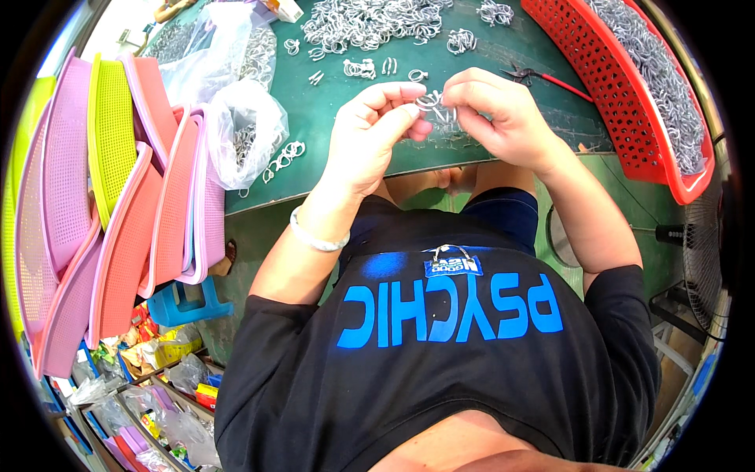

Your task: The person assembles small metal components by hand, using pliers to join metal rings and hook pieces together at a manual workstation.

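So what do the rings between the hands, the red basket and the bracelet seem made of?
Rings: likely metal, silvery with bright glints. Red basket: probably plastic, semi-gloss, perforated wall. Bracelet: pale, smooth, shiny; stone, glass or plastic, can't tell.

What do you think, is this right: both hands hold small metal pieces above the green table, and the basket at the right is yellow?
One colour is wrong: the basket at the right is red, not yellow, as the head view shows. The left hand and right hand do hold small metal pieces above the green table.
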